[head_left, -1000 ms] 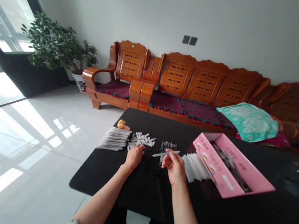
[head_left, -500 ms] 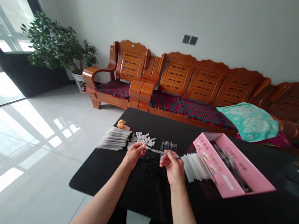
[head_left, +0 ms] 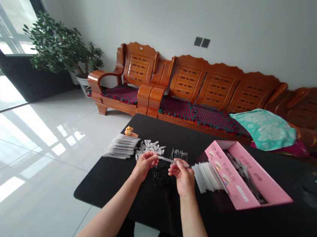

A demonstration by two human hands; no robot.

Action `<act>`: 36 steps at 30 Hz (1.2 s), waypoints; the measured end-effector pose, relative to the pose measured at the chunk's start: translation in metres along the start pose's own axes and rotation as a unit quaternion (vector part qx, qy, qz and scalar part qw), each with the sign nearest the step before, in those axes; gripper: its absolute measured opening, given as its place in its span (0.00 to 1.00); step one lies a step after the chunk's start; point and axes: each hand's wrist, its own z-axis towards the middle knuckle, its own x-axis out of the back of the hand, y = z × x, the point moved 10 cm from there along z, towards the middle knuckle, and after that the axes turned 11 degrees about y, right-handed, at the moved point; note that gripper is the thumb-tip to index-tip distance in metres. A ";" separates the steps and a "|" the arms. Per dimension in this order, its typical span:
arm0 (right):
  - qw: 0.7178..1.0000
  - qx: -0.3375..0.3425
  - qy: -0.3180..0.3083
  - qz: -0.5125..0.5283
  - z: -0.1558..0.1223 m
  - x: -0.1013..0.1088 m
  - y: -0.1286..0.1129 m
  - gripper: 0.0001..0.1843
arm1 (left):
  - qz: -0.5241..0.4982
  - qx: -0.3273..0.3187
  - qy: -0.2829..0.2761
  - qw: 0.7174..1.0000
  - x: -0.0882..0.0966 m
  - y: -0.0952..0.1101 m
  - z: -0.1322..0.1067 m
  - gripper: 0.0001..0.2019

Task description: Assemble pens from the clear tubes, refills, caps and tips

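My right hand [head_left: 181, 175] is closed round the rear part of a slim pale pen [head_left: 167, 159], held nearly level above the black table. My left hand [head_left: 145, 164] pinches a whitish pen cap at the pen's left end; the fingers cover most of it, and the cap and pen now appear to meet. Just behind the left hand lies a loose pile of white caps [head_left: 152, 146]. Small black plugs [head_left: 161, 176] are scattered between the hands. Thin dark refills [head_left: 179, 154] lie in a row behind the pen.
Left on the table is a stack of pens [head_left: 121, 146], with a small yellow figurine [head_left: 129, 131] behind it. White tubes [head_left: 209, 176] lie right of my hand, against a pink box [head_left: 243, 176] holding dark sticks. A wooden sofa [head_left: 207, 86] stands beyond the table [head_left: 106, 184].
My left hand has moved slightly right with the cap, closing the gap to the pen's tip. My right hand and the pen have hardly moved.
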 end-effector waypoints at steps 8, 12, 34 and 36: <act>1.000 -0.001 0.003 -0.014 -0.002 -0.003 -0.001 0.17 | 0.043 0.004 -0.024 0.999 -0.003 -0.005 -0.002 0.19; 1.000 0.002 0.003 -0.020 -0.002 -0.004 -0.003 0.17 | 0.067 0.013 -0.012 0.998 -0.002 -0.005 -0.004 0.19; 0.984 -0.113 0.107 0.083 0.007 0.010 0.024 0.11 | 0.182 -0.237 0.019 0.954 -0.032 0.038 -0.041 0.13; 0.983 -0.132 0.106 0.076 0.010 0.012 0.029 0.10 | 0.215 -0.264 0.012 0.940 -0.036 0.046 -0.048 0.11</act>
